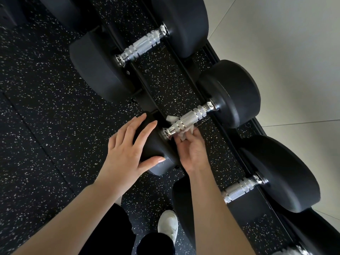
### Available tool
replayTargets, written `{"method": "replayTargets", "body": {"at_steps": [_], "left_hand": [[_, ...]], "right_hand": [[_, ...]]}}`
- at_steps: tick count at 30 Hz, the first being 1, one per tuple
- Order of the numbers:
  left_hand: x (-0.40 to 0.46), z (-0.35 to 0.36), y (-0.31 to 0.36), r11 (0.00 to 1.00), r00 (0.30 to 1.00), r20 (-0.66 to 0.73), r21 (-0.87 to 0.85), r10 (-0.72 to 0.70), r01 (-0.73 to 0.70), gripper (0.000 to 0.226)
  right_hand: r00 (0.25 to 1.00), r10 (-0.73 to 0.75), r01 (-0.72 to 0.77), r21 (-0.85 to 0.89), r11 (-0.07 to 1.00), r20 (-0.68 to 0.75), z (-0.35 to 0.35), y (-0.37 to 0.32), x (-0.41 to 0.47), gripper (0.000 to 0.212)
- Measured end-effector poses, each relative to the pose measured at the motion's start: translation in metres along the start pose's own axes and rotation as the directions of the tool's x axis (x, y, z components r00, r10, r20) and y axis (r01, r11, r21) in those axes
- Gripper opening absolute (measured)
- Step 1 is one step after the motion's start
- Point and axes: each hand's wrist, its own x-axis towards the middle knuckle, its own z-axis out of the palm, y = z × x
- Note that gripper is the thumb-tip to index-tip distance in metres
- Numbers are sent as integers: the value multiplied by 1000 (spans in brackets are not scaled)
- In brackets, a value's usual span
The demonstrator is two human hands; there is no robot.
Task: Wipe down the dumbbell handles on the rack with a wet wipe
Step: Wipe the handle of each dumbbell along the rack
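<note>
My left hand (127, 155) lies flat on the near black head (156, 153) of the middle dumbbell, fingers straight and spread, gripping nothing. I think it rests there to keep the dumbbell from rolling while I rub it. My right hand (191, 150) comes in from below, and its fingers (179, 139) are curled and pinching the wet wipe (184, 134). The wipe goes under the near end of the handle (191, 117), and a white corner of it sticks out on the other side. Holding it like that lets the wipe hug the bar, I guess.

The handle is shiny silver metal with a rough, bumpy middle and smooth rings near each end. It lies on the rack (165, 83) between its two fat black heads. The far handle (141, 45) and the closer handle (241, 189) sit in the same rack, on either side of this one. I cannot tell if they are clean yet.
</note>
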Motion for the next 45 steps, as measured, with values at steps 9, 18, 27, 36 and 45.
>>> {"method": "replayTargets", "body": {"at_steps": [9, 18, 27, 36, 45], "left_hand": [[0, -1, -1, 1000, 1000, -8, -4, 0, 0, 77], [-1, 0, -5, 1000, 1000, 8, 18, 7, -7, 77], [0, 2, -6, 1000, 1000, -12, 7, 1, -1, 76], [1, 0, -6, 1000, 1000, -21, -25, -4, 3, 75], [0, -1, -7, 1000, 1000, 7, -25, 1, -1, 75]], "right_hand": [[999, 1, -21, -379, 925, -52, -1, 3, -15, 15], [836, -547, 250, -852, 459, -50, 16, -2, -48, 10], [809, -486, 271, -944, -190, 330, 43, 2, -26, 14], [891, -347, 98, -869, -484, 293, 59, -11, -21, 20], [858, -436, -64, -785, -616, 272, 77, -47, 0, 23]]}}
